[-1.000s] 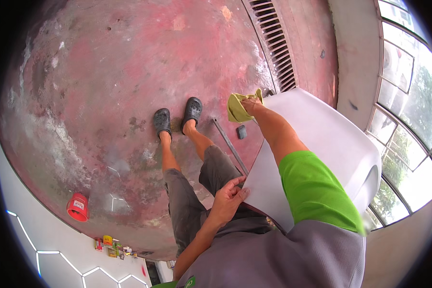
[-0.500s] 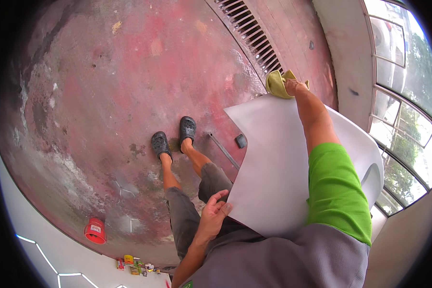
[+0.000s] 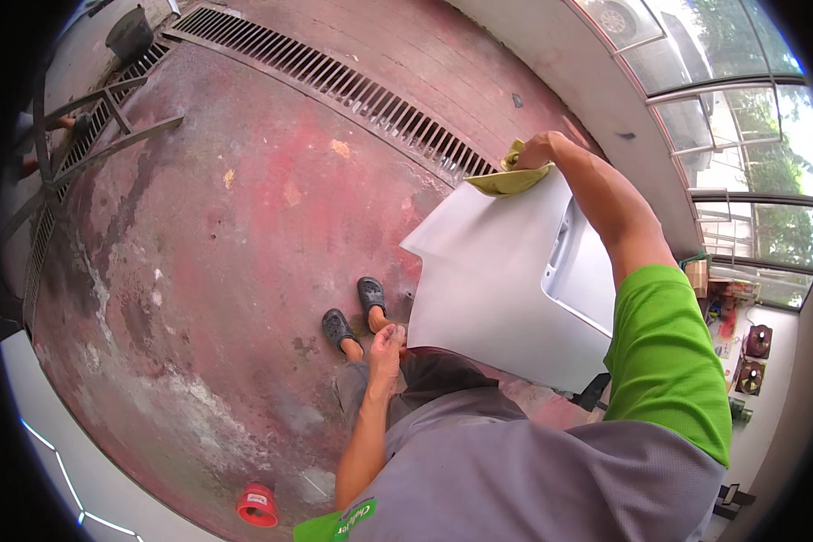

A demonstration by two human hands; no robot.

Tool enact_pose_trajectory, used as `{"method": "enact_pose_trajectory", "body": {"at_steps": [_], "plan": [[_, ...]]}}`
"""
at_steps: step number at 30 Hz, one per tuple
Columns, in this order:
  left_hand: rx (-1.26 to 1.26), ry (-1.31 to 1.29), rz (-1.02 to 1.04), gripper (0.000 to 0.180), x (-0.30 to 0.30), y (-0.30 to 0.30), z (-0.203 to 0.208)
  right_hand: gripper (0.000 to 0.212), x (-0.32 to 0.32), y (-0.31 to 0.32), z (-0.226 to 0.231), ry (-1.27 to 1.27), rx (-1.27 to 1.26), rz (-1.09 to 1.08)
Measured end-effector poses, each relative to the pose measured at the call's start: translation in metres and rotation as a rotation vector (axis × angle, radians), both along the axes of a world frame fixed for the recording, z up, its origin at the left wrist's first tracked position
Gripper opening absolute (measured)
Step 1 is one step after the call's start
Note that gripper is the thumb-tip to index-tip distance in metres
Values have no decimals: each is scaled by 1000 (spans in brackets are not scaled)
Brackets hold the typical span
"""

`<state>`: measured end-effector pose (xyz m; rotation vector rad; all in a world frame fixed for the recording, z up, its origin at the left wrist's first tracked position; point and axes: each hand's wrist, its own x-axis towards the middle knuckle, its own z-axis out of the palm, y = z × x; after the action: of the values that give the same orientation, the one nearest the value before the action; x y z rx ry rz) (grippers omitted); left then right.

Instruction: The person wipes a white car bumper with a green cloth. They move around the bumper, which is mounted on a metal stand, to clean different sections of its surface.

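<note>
A silver-white car body panel [image 3: 488, 257] with a recessed section on its right side stands in front of me. At its far edge my right hand [image 3: 535, 152] is closed on a yellow-green cloth [image 3: 511, 182], which drapes over the edge. My left hand [image 3: 387, 343] is beside the panel's near left corner, fingers curled in. What those fingers hold, if anything, is hidden.
A long drain grate [image 3: 334, 86] crosses the floor beyond the panel. A red bucket [image 3: 257, 506] is at lower left, a dark bucket [image 3: 130, 34] and metal frame [image 3: 117, 113] at upper left. Windows [image 3: 723, 108] line the right wall. Another person's hand shows by the frame.
My view has turned, bringing the metal frame and right-hand wall items into sight. The cloth, still in my right hand, now drapes over the panel's far edge. My left hand's fingers have curled in.
</note>
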<state>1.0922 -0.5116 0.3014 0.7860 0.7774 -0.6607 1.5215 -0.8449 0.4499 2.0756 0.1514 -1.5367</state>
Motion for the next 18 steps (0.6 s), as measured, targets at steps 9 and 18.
{"method": "enact_pose_trajectory", "body": {"at_steps": [9, 18], "plan": [[354, 12, -123, 48, -37, 147, -41, 44, -219, 38, 164, -655, 477, -104], [862, 156, -875, 45, -121, 256, -94, 47, -494, 106, 131, -1938, 1280, -524]]}}
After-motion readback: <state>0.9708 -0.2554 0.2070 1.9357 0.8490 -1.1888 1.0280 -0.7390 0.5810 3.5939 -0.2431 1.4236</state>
